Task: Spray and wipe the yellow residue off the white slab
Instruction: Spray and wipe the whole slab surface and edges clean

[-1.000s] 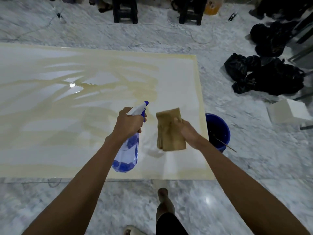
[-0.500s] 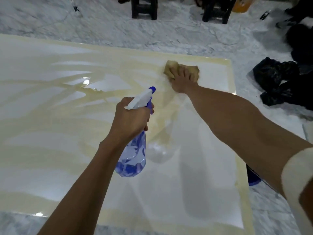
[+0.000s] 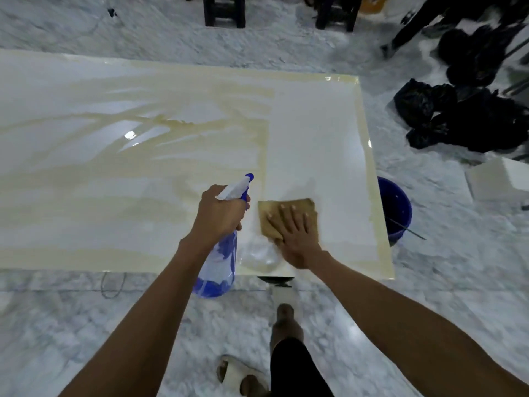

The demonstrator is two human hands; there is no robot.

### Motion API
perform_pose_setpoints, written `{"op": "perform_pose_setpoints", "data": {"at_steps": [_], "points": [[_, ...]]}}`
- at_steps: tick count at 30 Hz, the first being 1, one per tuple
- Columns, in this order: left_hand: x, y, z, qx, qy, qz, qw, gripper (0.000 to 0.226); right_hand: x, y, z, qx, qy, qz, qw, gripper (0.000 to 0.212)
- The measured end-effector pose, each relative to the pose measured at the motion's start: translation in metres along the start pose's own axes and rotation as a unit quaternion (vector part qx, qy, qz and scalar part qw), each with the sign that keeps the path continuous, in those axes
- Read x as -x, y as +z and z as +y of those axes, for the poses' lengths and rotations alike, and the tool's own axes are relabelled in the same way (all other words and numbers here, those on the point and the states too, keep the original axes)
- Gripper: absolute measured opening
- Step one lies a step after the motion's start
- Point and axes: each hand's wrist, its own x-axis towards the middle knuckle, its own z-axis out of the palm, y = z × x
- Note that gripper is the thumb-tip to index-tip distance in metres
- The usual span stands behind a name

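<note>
The big white slab (image 3: pixel 315 138) lies across the middle. Yellow residue (image 3: pixel 128 179) covers it from 9 to 12 o'clock. The left hand (image 3: pixel 219 214) has its fingers curled tight around a blue spray bottle (image 3: pixel 217 267). The right hand (image 3: pixel 297 236), fingers flat and spread, presses a tan cloth (image 3: pixel 286 210) on the slab near 5 o'clock

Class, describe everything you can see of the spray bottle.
The spray bottle has a clear, blue-tinted plastic body, a white head and a blue nozzle tip. Blue liquid sits in its bottom. The left hand grips its neck, holding it tilted above the near edge of the white slab, nozzle aimed away, beside the brown cloth.
</note>
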Motion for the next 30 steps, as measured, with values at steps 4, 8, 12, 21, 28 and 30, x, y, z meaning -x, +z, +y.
{"op": "perform_pose_setpoints", "data": {"at_steps": [4,8,12,21,28,30], "points": [[0.01,-0.013,-0.008,0.005,0.001,-0.012,1.0,0.027,0.026,-0.048,-0.01,-0.381,-0.055,-0.04,0.922,0.058],[-0.029,-0.027,0.019,-0.01,0.04,-0.008,0.999,0.023,-0.03,-0.137,0.026,-0.514,0.032,0.055,0.855,0.035],[-0.091,-0.038,0.059,-0.027,0.072,0.008,0.997,0.022,-0.151,-0.221,0.068,-0.415,0.024,0.107,0.903,0.036],[-0.208,-0.041,0.08,-0.033,0.106,0.013,0.994,0.015,-0.395,-0.209,0.097,-0.055,0.083,0.051,0.994,0.059],[-0.208,-0.049,0.053,-0.072,0.067,-0.009,0.995,0.016,-0.373,-0.162,0.079,0.005,0.1,0.056,0.993,0.058],[-0.194,-0.053,0.05,-0.083,0.066,-0.011,0.994,0.016,-0.346,-0.151,0.067,0.003,0.091,0.054,0.994,0.058]]}}
